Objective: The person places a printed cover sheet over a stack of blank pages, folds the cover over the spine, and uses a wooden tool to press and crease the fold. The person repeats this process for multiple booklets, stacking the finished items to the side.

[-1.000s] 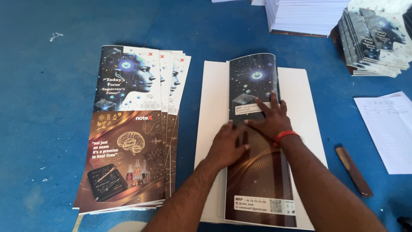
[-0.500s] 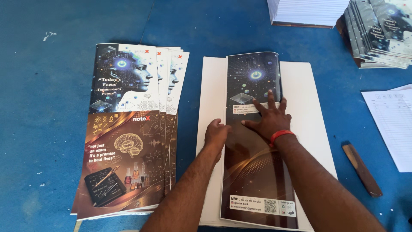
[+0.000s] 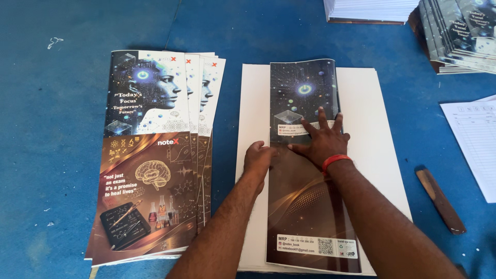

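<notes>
Folded printed cover sheet (image 3: 310, 206) lay lengthwise on white page block (image 3: 372, 134), approx. centred, long axis running away from the person; its fold edge was at the sheet's left.

Right hand (image 3: 323, 144): flat, palm down on cover sheet's middle, wrist w/ red band (image 3: 336, 161). Fingers (image 3: 321, 120) spread, fully extended, pointing away, tips just below the pale label strip. No grasp; pressing contact only.

Left hand (image 3: 257, 161): loosely curled, knuckles up, set against cover sheet's left edge, just beside right thumb. Fingertips tucked under at the edge; cannot tell whether they pinched the sheet or only pushed on it.

Cover sheet rel. to fingers: under right palm + fingers, extending beyond fingertips toward far end and back beneath the forearm; left fingers at its left border, over bare white page.

Adjacent items: fanned stack of approx. 4 printed covers (image 3: 150, 155) on blue table (image 3: 51, 129), to the left, apart from page block. Dark wooden stick (image 3: 440, 200) to the right. Ruled paper form (image 3: 478, 139) at right edge. More stacked covers (image 3: 460, 31) and a page stack (image 3: 369, 10) at far right.
</notes>
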